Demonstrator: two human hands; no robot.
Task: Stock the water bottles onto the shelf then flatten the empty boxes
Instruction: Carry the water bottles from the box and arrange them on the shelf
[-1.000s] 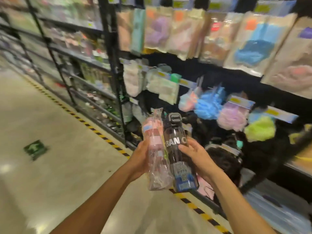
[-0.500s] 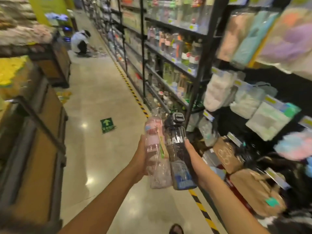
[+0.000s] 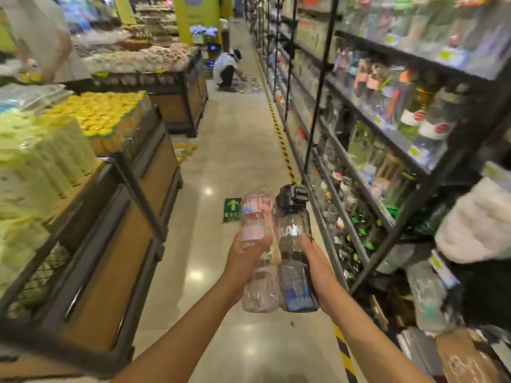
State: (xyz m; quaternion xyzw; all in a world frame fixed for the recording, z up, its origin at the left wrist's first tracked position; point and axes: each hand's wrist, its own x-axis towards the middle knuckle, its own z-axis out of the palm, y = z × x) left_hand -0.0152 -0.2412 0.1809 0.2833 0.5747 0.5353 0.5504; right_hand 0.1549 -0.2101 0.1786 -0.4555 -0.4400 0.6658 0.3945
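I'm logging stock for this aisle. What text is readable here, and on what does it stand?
"AN": white letters on the dark bottle; the letter before is unclear and the rest is cut off.
Green floor sign: white arrow, characters below too blurred to read.
Pink bottle label: blurred.
Shelf price tags: blurred.

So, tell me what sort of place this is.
A shop aisle, probably a supermarket: long black shelving packed with bottles and yellow price tags on the right, wooden display bins heaped with packaged goods on the left, a green floor arrow.
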